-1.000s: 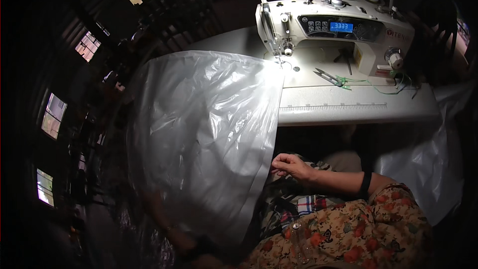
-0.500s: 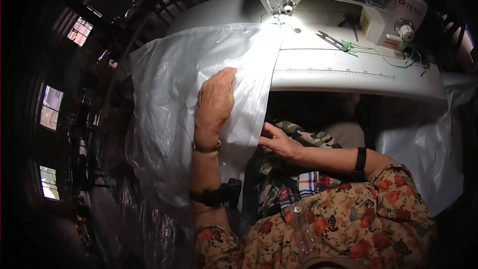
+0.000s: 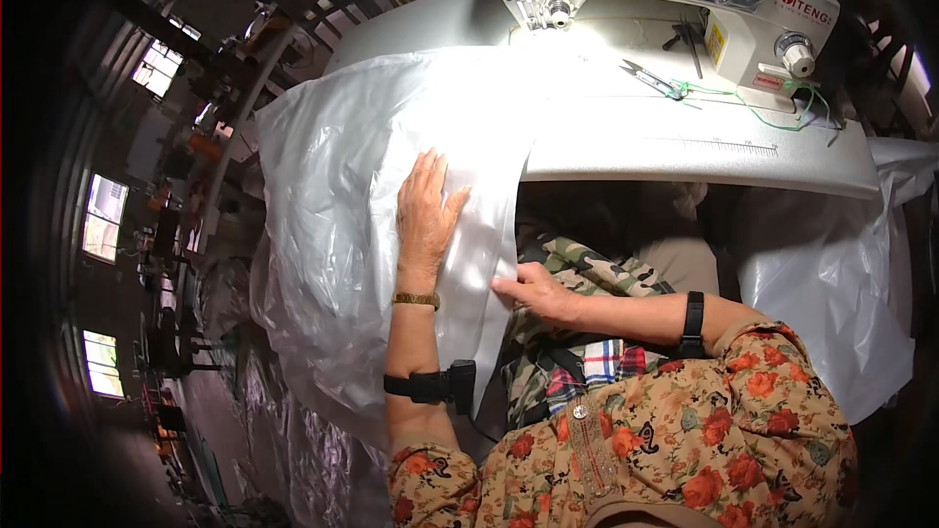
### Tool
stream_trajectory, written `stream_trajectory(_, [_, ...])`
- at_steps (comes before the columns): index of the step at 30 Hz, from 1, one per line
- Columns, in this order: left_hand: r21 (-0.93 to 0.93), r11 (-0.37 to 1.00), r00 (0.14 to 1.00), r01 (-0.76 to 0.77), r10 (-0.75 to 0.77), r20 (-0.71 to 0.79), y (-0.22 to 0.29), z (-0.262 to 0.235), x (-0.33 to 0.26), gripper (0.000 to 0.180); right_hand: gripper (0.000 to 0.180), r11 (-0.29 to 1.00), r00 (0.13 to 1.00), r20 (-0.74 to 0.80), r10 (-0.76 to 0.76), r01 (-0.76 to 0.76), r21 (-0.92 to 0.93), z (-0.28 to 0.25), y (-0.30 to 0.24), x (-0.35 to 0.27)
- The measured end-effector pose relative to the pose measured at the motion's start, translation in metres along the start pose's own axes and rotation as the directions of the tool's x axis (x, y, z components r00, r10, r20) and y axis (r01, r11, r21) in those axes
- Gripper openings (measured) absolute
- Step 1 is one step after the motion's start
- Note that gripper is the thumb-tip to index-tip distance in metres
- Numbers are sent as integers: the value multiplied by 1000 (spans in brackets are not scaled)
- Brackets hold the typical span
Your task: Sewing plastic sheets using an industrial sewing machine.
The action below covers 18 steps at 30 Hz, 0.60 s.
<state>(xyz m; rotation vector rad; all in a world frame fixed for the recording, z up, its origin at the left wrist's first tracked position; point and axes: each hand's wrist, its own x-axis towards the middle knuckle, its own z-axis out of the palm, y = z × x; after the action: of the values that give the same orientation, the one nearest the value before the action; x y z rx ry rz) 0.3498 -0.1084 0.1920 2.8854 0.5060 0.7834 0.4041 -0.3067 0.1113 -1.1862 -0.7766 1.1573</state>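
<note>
A large sheet of translucent white plastic (image 3: 333, 166) drapes over the left part of the sewing table and down its front. Its far right corner reaches under the needle area of a white sewing machine (image 3: 729, 49), where glare hides the foot. My left hand (image 3: 424, 220) lies flat on the sheet, fingers stretched toward the machine and thumb apart. Near my lap, my right hand (image 3: 540, 291) pinches the sheet's right edge between thumb and fingers.
Thread snips (image 3: 650, 79) and green thread (image 3: 782, 123) lie on the machine bed, right of the needle. More plastic sheeting (image 3: 817, 284) hangs at the right. Camouflage cloth (image 3: 577, 269) covers my lap below the table edge.
My left hand has slid a little toward me, its fingers now flatter and more spread. My right hand has shifted slightly left and closed on the sheet's edge. The picture is brighter.
</note>
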Motion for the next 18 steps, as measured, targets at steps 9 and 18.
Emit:
stream_trajectory(9, [-8,1000,998,-15,15,54,20,-8,-23,44,43,990,968,218,122,-105,-89,-25,-46,-56])
stream_trajectory(18, [-136,982,989,134,-141,-38,122,-39,-29,60,38,998,967,247,63,-60,-21,-12,-35,-59])
